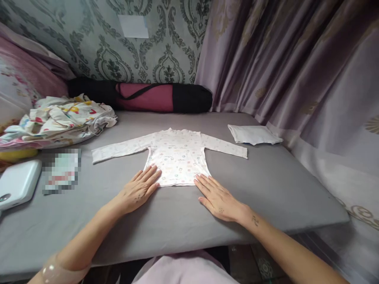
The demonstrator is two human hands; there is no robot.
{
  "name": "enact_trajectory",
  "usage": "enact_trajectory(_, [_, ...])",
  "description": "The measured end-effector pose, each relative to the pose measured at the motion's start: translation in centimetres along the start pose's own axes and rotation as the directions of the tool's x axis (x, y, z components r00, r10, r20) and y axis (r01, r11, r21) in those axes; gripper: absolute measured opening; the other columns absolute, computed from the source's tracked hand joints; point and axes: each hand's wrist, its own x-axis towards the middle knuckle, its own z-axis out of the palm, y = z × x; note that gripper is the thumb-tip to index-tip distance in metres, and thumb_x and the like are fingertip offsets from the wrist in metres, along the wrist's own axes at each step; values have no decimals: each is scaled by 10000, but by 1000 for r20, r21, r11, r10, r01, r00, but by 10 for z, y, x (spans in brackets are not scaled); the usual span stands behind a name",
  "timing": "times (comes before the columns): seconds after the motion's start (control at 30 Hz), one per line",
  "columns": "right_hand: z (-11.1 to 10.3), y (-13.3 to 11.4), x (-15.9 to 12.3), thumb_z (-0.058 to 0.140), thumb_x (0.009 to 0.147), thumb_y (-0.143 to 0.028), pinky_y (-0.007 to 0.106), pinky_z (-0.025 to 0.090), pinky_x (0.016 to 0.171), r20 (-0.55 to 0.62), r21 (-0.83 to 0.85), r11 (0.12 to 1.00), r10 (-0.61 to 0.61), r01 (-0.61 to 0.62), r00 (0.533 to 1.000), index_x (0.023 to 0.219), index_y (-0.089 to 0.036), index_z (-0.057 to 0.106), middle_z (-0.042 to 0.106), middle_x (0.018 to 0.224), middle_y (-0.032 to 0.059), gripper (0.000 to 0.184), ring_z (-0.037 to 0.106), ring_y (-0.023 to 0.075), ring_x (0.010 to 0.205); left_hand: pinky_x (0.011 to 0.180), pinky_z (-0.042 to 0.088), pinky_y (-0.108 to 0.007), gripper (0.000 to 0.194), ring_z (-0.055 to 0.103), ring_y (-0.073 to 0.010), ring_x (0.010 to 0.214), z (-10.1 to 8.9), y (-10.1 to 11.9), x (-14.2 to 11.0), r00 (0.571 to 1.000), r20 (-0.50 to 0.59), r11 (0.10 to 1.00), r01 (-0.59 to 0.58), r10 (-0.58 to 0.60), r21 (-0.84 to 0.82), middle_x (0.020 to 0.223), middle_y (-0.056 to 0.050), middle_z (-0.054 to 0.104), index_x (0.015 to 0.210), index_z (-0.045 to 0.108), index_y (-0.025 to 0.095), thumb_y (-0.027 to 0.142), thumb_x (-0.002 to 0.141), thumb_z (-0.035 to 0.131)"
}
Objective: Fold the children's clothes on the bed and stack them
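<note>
A small white long-sleeved shirt [177, 157] with a faint coloured print lies flat on the grey-covered surface [237, 197], its sleeves stretched out to both sides and its collar at the far end. My left hand [139, 189] rests palm down on the shirt's lower left corner, fingers extended. On the lower right corner lies my right hand [217, 197], likewise flat with its fingers stretched out. Neither hand grasps the cloth.
Folded white cloth [254, 134] lies at the right, near the curtain [237, 59]. A crumpled printed cloth pile [65, 120] is at the left, with a white device [19, 183] and a blurred packet [62, 171] nearer me. A black and maroon bag [145, 96] lies along the wall.
</note>
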Motion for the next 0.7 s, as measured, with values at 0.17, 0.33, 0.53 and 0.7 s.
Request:
enact_trajectory(0.17, [-17, 16, -20, 308, 1035, -421, 416, 133, 1244, 45, 257, 966, 24, -34, 999, 1537, -237, 318, 229, 1614, 26, 535, 183, 195, 1495, 1210, 214, -460, 561, 238, -216, 1482, -3, -14, -17, 1000, 3, 1000, 2, -2, -14, 1600, -3, 248, 1533, 306, 280, 479, 1016, 212])
enact_trajectory(0.33, [-44, 62, -16, 453, 973, -440, 359, 427, 1080, -26, 648, 748, 207, -141, 978, 1200, -210, 706, 665, 1292, 74, 410, 604, 219, 1210, 1164, 311, -502, 565, 390, -258, 1416, -4, -22, -13, 998, -46, 996, 34, -37, -80, 1515, -37, 442, 1413, 526, 270, 504, 1002, 217])
enact_trajectory(0.53, [-73, 165, 3, 465, 921, -254, 301, 480, 909, -320, 476, 461, 884, -749, 340, 1032, -180, 736, 734, 1105, 99, 302, 665, 222, 1058, 1049, 474, -445, 463, 582, -286, 1248, -15, -15, 7, 975, -223, 981, -39, -5, -192, 1327, -73, 640, 1257, 638, 274, 520, 957, 385])
enact_trajectory(0.7, [-79, 213, 21, 628, 821, -303, 417, 491, 883, -266, 449, 295, 945, -844, 189, 967, -89, 739, 697, 1110, 252, 282, 654, 349, 1084, 1013, 507, -437, 404, 597, -287, 1225, -26, 9, 46, 946, -311, 944, -186, 97, -272, 1335, -71, 632, 1279, 599, 287, 446, 948, 431])
